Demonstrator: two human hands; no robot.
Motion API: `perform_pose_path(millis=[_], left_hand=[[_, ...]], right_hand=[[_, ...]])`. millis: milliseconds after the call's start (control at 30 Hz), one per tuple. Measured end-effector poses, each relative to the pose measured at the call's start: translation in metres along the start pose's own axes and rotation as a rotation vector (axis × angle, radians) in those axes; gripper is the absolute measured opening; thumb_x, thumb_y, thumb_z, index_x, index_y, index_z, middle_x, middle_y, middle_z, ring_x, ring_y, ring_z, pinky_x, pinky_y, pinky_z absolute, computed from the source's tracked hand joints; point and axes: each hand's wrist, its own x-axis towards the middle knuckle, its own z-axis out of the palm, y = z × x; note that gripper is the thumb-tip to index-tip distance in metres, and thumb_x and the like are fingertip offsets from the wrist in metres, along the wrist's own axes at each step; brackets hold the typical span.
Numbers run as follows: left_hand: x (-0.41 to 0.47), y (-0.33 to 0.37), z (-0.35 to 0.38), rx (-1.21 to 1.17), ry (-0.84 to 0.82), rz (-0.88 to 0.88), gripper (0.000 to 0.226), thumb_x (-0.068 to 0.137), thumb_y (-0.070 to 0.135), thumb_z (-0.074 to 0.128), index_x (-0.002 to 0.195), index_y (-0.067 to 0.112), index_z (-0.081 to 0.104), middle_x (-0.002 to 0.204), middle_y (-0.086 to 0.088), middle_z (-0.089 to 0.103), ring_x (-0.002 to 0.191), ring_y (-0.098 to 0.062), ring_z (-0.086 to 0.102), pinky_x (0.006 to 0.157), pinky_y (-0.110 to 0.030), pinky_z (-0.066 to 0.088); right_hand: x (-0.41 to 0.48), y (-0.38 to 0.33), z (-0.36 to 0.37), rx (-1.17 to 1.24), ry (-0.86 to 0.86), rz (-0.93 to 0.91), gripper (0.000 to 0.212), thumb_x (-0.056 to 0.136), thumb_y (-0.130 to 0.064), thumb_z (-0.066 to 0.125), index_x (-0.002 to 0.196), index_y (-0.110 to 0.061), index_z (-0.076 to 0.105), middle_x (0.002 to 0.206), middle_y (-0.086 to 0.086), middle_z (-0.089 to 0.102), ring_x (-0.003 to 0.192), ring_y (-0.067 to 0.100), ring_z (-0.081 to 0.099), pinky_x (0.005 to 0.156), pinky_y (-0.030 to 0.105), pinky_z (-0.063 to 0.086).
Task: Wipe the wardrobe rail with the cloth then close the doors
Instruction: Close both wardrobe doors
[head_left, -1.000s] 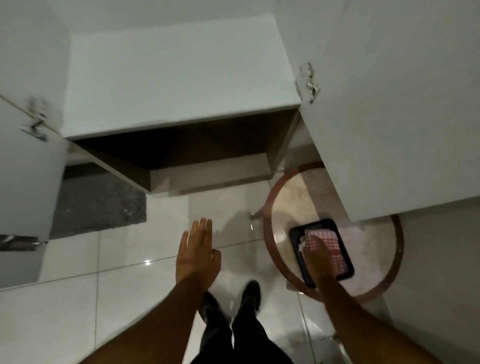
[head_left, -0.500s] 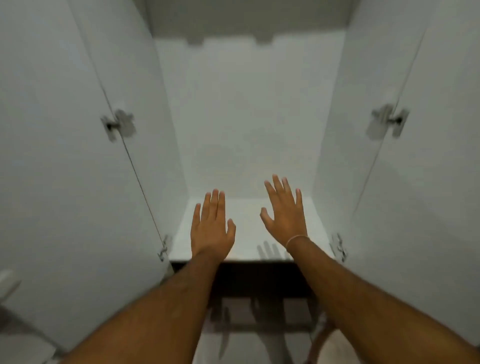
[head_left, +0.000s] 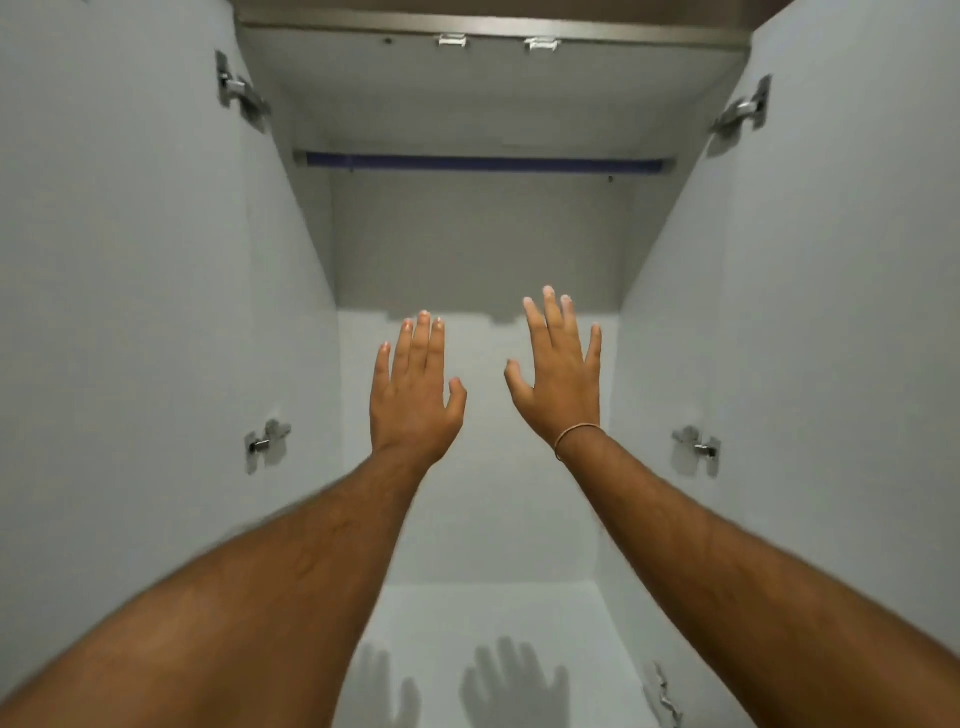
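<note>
White laminate lined the whole wardrobe interior, and both doors stood swung wide, the left door (head_left: 119, 312) and the right door (head_left: 852, 322) each running off the edge of the frame so that their outer edges and handles could not be seen. High up near the top, the rail (head_left: 483, 162) crossed from one side wall to the other as a dark bluish bar, soft with blur, its end brackets hard to make out. Above it, two small metal fittings (head_left: 540, 43) sat on the underside of the top panel; what they were could not be told.

The left hand (head_left: 415, 395) and the right hand (head_left: 563, 379) were raised side by side in front of the back panel, well below the rail and touching nothing. Both were spread flat with fingers extended and empty, backs toward the camera. A thin band (head_left: 574, 435) circled the right wrist. Both forearms were cut off at the bottom corners.

Metal hinges showed on each side: an upper left hinge (head_left: 239, 93), a lower left hinge (head_left: 266, 441), an upper right hinge (head_left: 743, 111) and a lower right hinge (head_left: 698, 448), all slightly smeared. Shadows of the two hands fell on the wardrobe floor (head_left: 519, 613). No cloth appeared in view.
</note>
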Motion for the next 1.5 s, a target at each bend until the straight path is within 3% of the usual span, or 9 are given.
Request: perform_pose_path(millis=[200,300,533,667,800,1067,1233,1367,1500], left_hand=[[0.045,0.117,-0.017,-0.360,0.156,0.208,0.080,0.102,0.039,0.047,0.170,0.019,0.010,0.180,-0.002,0.013,0.166,-0.020,0.005,0.133,-0.050,0.012],[0.057,0.188,-0.037,-0.542,0.186,0.310,0.081,0.102,0.039,0.049,0.171,0.021,0.010,0.180,0.001,0.010,0.166,-0.017,0.003,0.134,-0.047,0.009],[0.034,0.344,-0.074,-0.959,0.015,0.543,0.086,0.102,0.052,0.051,0.171,0.025,0.007,0.181,0.002,0.007,0.165,-0.014,0.001,0.134,-0.045,0.011],[-0.003,0.403,-0.075,-1.079,-0.047,0.565,0.094,0.099,0.064,0.052,0.171,0.027,0.002,0.181,0.005,0.003,0.165,-0.011,-0.002,0.133,-0.038,0.005],[-0.030,0.437,-0.067,-1.108,-0.120,0.580,0.108,0.094,0.061,0.064,0.170,0.026,-0.005,0.181,0.004,-0.008,0.165,-0.013,-0.008,0.134,-0.044,0.011],[-0.051,0.428,-0.071,-1.330,-0.038,0.423,0.112,0.096,0.030,0.075,0.170,0.021,-0.009,0.180,0.002,-0.013,0.165,-0.014,-0.012,0.132,-0.049,0.024],[-0.061,0.361,-0.082,-1.621,-0.111,0.329,0.103,0.101,0.017,0.073,0.170,0.031,-0.002,0.181,0.008,0.006,0.164,-0.012,0.016,0.127,-0.051,0.036],[-0.062,0.286,-0.082,-1.539,-0.024,0.228,0.081,0.101,0.005,0.070,0.168,0.013,0.025,0.169,-0.002,0.043,0.153,-0.008,0.043,0.122,-0.039,0.044],[-0.052,0.207,-0.070,-1.319,0.009,0.018,0.070,0.097,0.015,0.077,0.160,0.020,0.046,0.146,0.017,0.063,0.128,0.012,0.059,0.110,-0.019,0.048]], right_hand=[[0.038,0.054,-0.154,-0.033,0.546,-0.089,0.059,0.094,-0.027,0.063,0.153,-0.019,0.057,0.169,0.011,0.044,0.161,0.033,0.032,0.129,0.065,0.011],[0.049,0.090,-0.226,-0.134,0.639,-0.023,0.057,0.092,-0.027,0.061,0.149,-0.021,0.059,0.170,0.012,0.041,0.162,0.037,0.028,0.129,0.065,0.006],[0.046,0.178,-0.315,-0.353,0.531,0.229,0.055,0.107,-0.045,0.043,0.158,-0.027,0.047,0.178,0.005,0.026,0.167,0.028,0.015,0.132,0.059,0.004],[0.029,0.206,-0.316,0.128,0.369,0.394,0.062,0.114,-0.046,0.033,0.170,-0.019,0.026,0.179,0.003,0.021,0.166,0.019,0.018,0.134,0.036,0.013],[0.017,0.207,-0.307,0.337,0.352,0.602,0.057,0.118,-0.037,0.030,0.170,-0.017,0.021,0.177,0.002,0.026,0.163,0.017,0.025,0.117,0.015,0.018],[0.012,0.174,-0.300,0.493,0.369,0.554,0.054,0.117,-0.034,0.035,0.168,-0.018,0.029,0.174,0.002,0.034,0.158,0.013,0.034,0.132,0.040,0.029],[0.017,0.115,-0.274,0.560,0.301,0.460,0.053,0.118,-0.019,0.037,0.169,-0.010,0.024,0.176,0.005,0.029,0.143,-0.005,0.027,0.107,-0.006,0.026],[0.023,0.071,-0.230,0.533,0.265,0.336,0.057,0.115,-0.025,0.047,0.168,-0.015,0.029,0.173,0.004,0.036,0.157,0.008,0.031,0.123,0.018,0.028],[0.039,0.036,-0.174,0.424,0.272,0.186,0.062,0.106,-0.036,0.063,0.164,-0.024,0.042,0.159,0.002,0.051,0.146,0.023,0.047,0.119,0.045,0.047]])
